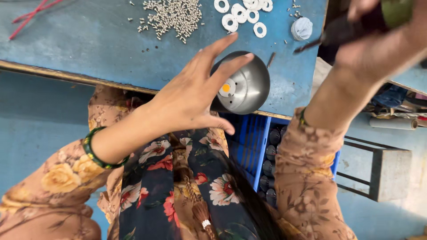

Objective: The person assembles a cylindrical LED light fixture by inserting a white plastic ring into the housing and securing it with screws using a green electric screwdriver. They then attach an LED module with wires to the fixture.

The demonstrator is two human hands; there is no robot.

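Observation:
My left hand (195, 95) reaches over the near edge of the blue table (89, 44) with its fingers spread on the rim of a shiny metal reflector cup (249, 84). The cup has a small yellow chip at its centre and lies tilted at the table edge. My right hand (378, 40) is raised at the upper right, gripping a dark screwdriver (342, 29) with a green handle end; its tip points left toward the table.
A heap of several small metal screws (173, 15) and several white rings (240, 13) lie at the far side of the table, with a white round cap (301, 28). A blue crate (253, 146) holding dark round parts sits below the table edge.

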